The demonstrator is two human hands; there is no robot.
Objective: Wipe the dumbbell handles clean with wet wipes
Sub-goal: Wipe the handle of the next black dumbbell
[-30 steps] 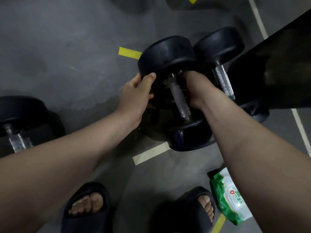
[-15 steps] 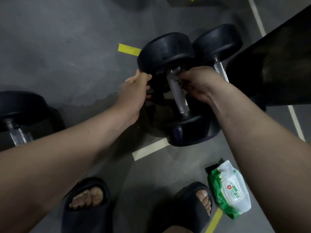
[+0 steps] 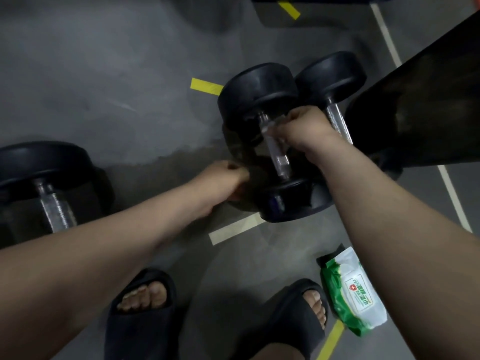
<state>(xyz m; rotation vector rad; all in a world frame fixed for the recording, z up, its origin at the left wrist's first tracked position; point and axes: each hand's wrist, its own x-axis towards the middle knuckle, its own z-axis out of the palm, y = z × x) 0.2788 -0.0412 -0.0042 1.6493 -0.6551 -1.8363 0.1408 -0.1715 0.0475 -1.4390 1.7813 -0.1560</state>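
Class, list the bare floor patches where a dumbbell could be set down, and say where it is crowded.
Widest: the grey floor beyond the left dumbbell, left of the yellow tape. Smaller: between the white strip, the wipes pack and the right sandal. Crowded: the middle dumbbell, the right dumbbell and a dark object bunch together.

Far-left dumbbell (image 3: 44, 165) partly beyond the edge; wipe pack (image 3: 355, 294) lettering unreadably small.

Both forearms are bare up to the picture's edge, and so are the left hand (image 3: 223, 175) and the right hand (image 3: 304, 128). The feet wear black open-toed slides with one broad strap, the left sandal (image 3: 140, 326) and the right sandal (image 3: 291, 326), toes showing in front.
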